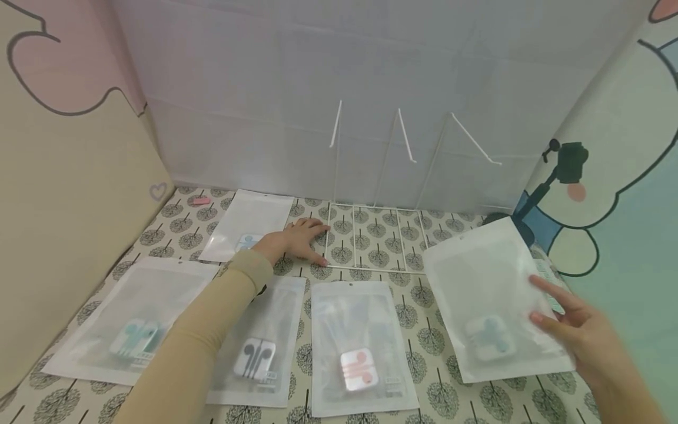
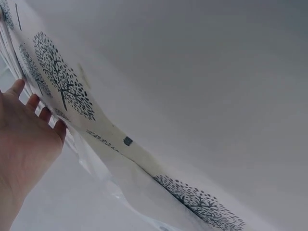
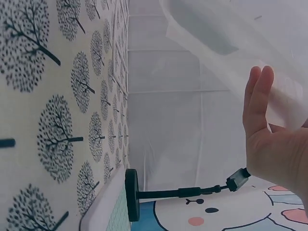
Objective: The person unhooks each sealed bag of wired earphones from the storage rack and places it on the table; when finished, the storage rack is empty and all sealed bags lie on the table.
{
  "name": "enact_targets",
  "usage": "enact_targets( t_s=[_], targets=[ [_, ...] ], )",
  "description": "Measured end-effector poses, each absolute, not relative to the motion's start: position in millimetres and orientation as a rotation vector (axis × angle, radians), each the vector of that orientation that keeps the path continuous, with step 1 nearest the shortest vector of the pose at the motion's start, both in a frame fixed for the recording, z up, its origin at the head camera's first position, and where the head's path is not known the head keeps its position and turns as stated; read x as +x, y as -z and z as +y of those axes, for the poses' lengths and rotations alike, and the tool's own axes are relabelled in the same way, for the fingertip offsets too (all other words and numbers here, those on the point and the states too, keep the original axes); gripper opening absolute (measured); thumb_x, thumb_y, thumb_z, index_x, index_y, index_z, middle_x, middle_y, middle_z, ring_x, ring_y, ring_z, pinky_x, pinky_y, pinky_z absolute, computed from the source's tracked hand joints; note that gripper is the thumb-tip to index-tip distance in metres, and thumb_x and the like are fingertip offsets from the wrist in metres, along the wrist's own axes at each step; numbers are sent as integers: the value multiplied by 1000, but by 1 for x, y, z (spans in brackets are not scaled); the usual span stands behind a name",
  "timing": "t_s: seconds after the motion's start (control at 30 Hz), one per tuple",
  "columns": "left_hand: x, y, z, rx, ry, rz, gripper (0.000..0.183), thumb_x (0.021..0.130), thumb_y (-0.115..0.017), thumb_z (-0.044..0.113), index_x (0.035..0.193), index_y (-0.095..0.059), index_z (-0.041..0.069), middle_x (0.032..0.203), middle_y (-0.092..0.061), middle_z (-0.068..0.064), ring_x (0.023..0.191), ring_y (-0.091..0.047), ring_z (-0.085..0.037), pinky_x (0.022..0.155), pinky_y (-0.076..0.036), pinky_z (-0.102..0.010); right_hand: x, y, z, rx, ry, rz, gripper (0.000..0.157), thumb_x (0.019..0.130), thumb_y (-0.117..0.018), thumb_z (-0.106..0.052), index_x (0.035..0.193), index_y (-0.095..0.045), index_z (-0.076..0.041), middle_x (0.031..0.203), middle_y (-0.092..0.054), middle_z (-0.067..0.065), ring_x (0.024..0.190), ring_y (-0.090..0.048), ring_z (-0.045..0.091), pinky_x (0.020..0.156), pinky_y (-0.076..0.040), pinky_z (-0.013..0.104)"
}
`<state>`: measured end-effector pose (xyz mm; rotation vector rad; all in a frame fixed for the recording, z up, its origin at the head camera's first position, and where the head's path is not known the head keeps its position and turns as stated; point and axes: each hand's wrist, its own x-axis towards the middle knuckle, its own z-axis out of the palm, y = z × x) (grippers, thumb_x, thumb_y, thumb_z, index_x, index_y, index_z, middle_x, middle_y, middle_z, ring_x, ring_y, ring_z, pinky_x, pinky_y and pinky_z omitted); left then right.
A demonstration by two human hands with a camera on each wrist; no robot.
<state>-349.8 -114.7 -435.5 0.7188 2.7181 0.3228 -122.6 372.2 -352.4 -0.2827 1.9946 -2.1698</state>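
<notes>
In the head view my right hand (image 1: pixel 585 330) pinches the right edge of a white zip pouch (image 1: pixel 477 277) between thumb and fingers. Light-blue earphones in a clear case (image 1: pixel 489 337) show through it. The pouch is tilted and appears lifted off the table; the right wrist view shows its pale sheet (image 3: pixel 284 82) in the hand. My left hand (image 1: pixel 302 240) rests with spread fingers at the left side of a white wire rack (image 1: pixel 371 270). Its fingertips touch or nearly touch the base wire. Three prongs stick out from the rack's uprights.
Similar pouches lie flat: one with pink earphones (image 1: pixel 349 312), one with black (image 1: pixel 286 312), one with teal (image 1: pixel 164 288), one with blue (image 1: pixel 259 212) farther back. A pink object (image 1: pixel 201 201) lies back left. A black stand (image 1: pixel 535 200) stands at the right.
</notes>
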Motion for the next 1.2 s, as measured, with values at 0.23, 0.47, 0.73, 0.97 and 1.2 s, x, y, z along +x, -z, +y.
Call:
enact_targets(
  t_s=[0.23,0.47,0.73,0.97,1.2],
  targets=[
    [-348,434,-114,721,-327,2723,103,71,-65,70,152,-19,26,158,-12,-5,144,-8,-34,112,-9,-64,-112,364,359,-71,2111,1991,63,94,-46,9,140,-44,-34,101,-70,-1,78,-71,23,60,-57,41],
    [-348,436,-115,727,-320,2720,103,71,-64,71,152,-18,26,158,-11,-6,144,-7,-35,112,-9,-64,-109,383,341,178,2011,2088,61,92,-57,-1,141,-43,-34,138,-46,-10,82,-69,18,64,-59,35],
    [-348,435,-116,728,-334,2720,105,70,-65,71,152,-18,25,158,-12,-6,144,-8,-35,112,-8,-64,-113,391,332,332,1920,2148,67,89,-64,-8,144,-37,-33,155,-17,3,95,-64,6,73,-58,32],
    [-350,434,-115,743,-326,2726,106,69,-64,73,152,-17,24,158,-12,-7,143,-9,-36,111,-8,-65,-113,392,338,371,1631,2392,71,86,-70,-22,146,-33,-31,159,-2,10,92,-53,-9,69,-54,19],
    [-349,435,-115,743,-332,2726,106,69,-64,72,152,-18,25,158,-12,-8,143,-10,-35,112,-8,-64,-113,390,348,380,1254,2590,80,80,-72,-44,147,-32,-29,159,-7,10,124,-45,20,87,-49,28]
  ],
)
